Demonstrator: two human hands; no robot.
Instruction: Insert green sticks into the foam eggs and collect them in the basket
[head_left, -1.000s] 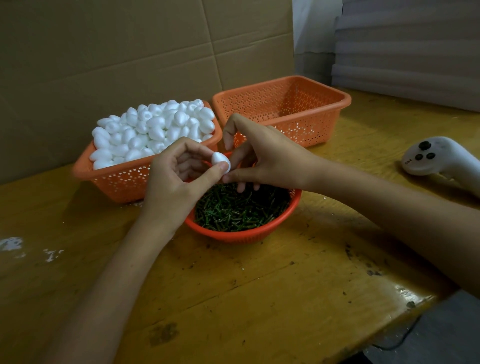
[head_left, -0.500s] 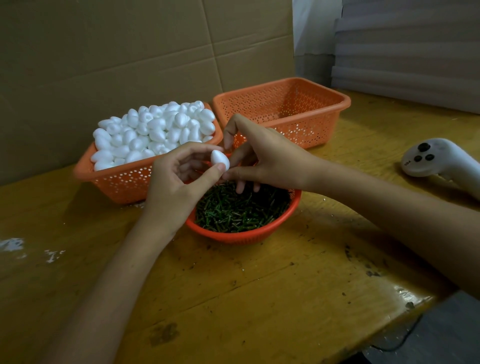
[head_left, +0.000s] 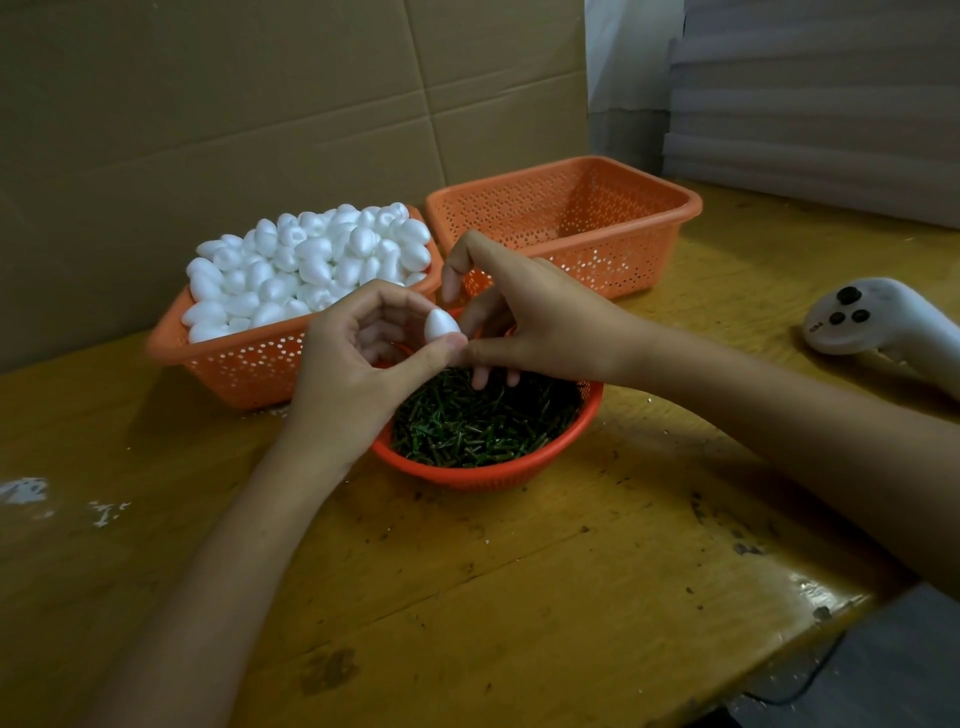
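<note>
Clerk: Item one, small white foam egg (head_left: 441, 325). Location: pinched between the thumb and fingertips of the left hand (head_left: 348, 364), pointed end up, held above a round red plastic bowl (head_left: 488, 478) of short green sticks (head_left: 483, 421).

Checker: Right hand (head_left: 540, 322)?

Clerk: Thumb and one fingertip drawn together just right of the egg, touching the left thumb. Other fingers loose, two hanging toward the sticks. Stick between the pinching tips: hidden, cannot tell.

Checker: Destination?

Clerk: Empty orange perforated plastic basket (head_left: 623, 260), just beyond the right hand. Stock: matching orange basket (head_left: 249, 358) heaped with white foam eggs (head_left: 306, 260), beyond the left hand.

Checker: Risks, as judged?

Clerk: Three. Stick driven off-axis by an angled push: likely breaks out through the egg's side. Squeeze too hard: foam dents or crumbles. Pinch too light under the push: egg slips and drops among the sticks below both hands.
</note>
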